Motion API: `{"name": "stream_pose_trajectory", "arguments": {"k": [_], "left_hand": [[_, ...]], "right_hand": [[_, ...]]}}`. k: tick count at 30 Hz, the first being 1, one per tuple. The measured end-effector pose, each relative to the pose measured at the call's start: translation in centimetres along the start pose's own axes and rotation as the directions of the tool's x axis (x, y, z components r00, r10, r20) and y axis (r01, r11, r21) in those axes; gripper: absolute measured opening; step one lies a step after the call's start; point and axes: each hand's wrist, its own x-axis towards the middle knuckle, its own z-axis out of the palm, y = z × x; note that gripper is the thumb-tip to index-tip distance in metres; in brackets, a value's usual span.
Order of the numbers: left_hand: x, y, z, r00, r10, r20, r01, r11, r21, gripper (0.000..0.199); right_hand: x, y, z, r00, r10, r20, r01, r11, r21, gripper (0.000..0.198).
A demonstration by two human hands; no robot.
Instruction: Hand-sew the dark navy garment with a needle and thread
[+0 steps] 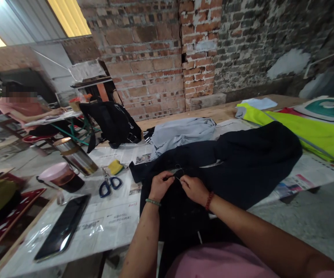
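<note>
Dark navy trousers [254,154] lie across the table edge and over my lap; the part under my hands looks black. My left hand [160,186] is closed, with thumb and fingertips pinching a fold of the dark cloth. Close on its right, my right hand [194,189] is closed in a pinch on a thin, light needle [178,178] at the cloth. A fine pale thread [179,166] loops just beyond the fingertips. Blue-handled scissors [110,186] lie left of my left hand, beside a small yellow item [115,167].
Left on the newspaper-covered table [111,224] are a phone [64,227], a lidded cup [65,177] and a steel flask [77,156]. Behind are a black backpack [111,123] and grey clothing [181,133]. A neon vest [300,131] and iron [328,108] lie right. People sit at left.
</note>
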Motion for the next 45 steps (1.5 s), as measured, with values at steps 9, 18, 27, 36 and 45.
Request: {"name": "stream_pose_trajectory", "arguments": {"k": [9, 18, 27, 36, 45], "left_hand": [[-0.2, 0.2, 0.2, 0.977, 0.21, 0.044, -0.214, 0.967, 0.139, 0.006], [-1.0, 0.5, 0.6, 0.966, 0.249, 0.069, -0.258, 0.939, 0.228, 0.014], [-2.1, 0.6, -0.2, 0.921, 0.385, 0.048, -0.362, 0.807, 0.467, 0.018], [-2.6, 0.5, -0.1, 0.858, 0.495, 0.133, -0.47, 0.658, 0.588, 0.019], [-2.5, 0.3, 0.2, 0.829, 0.558, 0.038, -0.465, 0.648, 0.603, 0.016]], "right_hand": [[0.4, 0.2, 0.4, 1.0, 0.012, 0.017, -0.011, 1.0, -0.027, 0.022], [0.2, 0.6, 0.9, 0.997, 0.009, -0.076, 0.004, 0.986, 0.167, 0.015], [2.8, 1.1, -2.7, 0.937, 0.122, -0.326, -0.043, 0.97, 0.238, 0.017], [5.5, 0.0, -3.1, 0.918, 0.272, 0.289, -0.39, 0.755, 0.528, 0.04], [2.6, 2.2, -4.3, 0.97, 0.17, 0.176, -0.174, -0.03, 0.984, 0.034]]}}
